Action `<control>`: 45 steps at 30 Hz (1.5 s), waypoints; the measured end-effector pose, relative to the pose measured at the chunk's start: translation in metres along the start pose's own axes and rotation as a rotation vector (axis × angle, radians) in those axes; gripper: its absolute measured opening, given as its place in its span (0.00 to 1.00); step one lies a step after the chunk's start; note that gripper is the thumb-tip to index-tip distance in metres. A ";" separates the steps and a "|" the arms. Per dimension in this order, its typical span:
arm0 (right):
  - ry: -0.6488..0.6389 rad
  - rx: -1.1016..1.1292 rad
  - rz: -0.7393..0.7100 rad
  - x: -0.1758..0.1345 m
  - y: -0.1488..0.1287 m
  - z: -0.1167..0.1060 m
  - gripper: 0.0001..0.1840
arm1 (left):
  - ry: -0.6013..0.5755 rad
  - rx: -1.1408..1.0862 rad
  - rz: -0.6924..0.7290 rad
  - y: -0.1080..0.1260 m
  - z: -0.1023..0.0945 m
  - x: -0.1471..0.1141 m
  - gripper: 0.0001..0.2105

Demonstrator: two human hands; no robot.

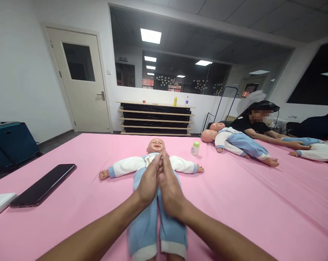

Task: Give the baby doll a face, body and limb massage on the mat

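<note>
A baby doll (145, 213) in a white top and blue trousers lies on its back, arms spread, its head away from me. Over its chest and belly, my left hand (150, 178) and my right hand (169, 185) meet palm to palm. The fingers of both hands are stretched out, pointing toward the doll's head, and no object shows between them. They hide the middle of the doll's top; whether they touch it I cannot tell. A small white bottle with a green cap (195, 149) stands beyond the doll's arm on the right.
A black phone (44, 185) and a white box (0, 203) lie on the left of the pink-covered table (234, 217). More dolls (234, 141) lie at the right, where a person in black (255, 121) reaches toward another doll (320, 150). A blue suitcase (13, 143) stands left of the table.
</note>
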State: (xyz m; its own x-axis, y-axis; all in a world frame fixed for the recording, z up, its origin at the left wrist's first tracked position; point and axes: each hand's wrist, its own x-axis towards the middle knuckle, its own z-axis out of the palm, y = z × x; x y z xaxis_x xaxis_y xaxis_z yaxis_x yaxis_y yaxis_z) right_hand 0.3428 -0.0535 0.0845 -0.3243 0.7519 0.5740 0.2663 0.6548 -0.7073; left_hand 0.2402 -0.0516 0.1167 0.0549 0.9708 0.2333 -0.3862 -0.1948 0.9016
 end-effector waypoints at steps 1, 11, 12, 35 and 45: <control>0.078 0.023 0.098 0.007 0.012 -0.005 0.34 | 0.005 0.153 0.060 -0.002 -0.006 -0.004 0.23; -0.078 -0.309 -0.092 0.052 0.075 0.009 0.28 | 0.052 0.981 0.470 -0.041 -0.059 0.055 0.18; -0.116 -0.336 -0.134 0.053 0.077 0.014 0.28 | -0.010 1.033 0.464 -0.047 -0.060 0.058 0.18; -0.227 -0.548 0.116 0.043 0.101 0.018 0.37 | -0.034 1.247 0.431 -0.078 -0.084 0.039 0.19; -0.199 -0.581 0.071 0.037 0.111 0.019 0.42 | -0.396 1.155 0.426 -0.054 -0.083 0.041 0.19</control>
State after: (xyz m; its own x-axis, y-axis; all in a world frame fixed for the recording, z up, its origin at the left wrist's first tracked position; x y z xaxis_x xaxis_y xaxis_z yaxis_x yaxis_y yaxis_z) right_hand 0.3430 0.0455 0.0191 -0.4360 0.8030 0.4063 0.7261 0.5806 -0.3683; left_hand 0.1866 0.0101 0.0471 0.4693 0.7343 0.4905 0.5626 -0.6768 0.4748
